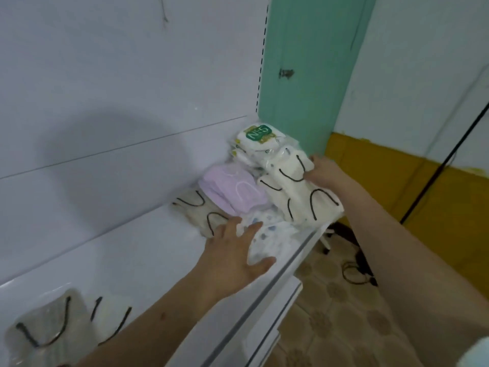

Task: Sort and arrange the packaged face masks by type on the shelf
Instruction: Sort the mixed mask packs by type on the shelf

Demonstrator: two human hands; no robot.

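Note:
A heap of packaged masks lies at the right end of the white shelf (pixel 111 263). My left hand (pixel 235 256) rests with spread fingers on a white pack with blue print (pixel 267 234) at the front. My right hand (pixel 321 172) grips the edge of the cream masks with black ear loops (pixel 293 192) at the shelf's right end. A pink mask pack (pixel 232 190) lies between a beige pack with black loops (pixel 197 210) and the cream ones. A white pack with a green label (pixel 258 135) sits at the back corner.
Two more clear packs with black ear loops (pixel 53 329) lie at the shelf's left front. The shelf's front rail (pixel 267 287) runs diagonally. A green pillar (pixel 307 75) stands behind the heap. Cables lie on the patterned floor (pixel 338 327) at the right.

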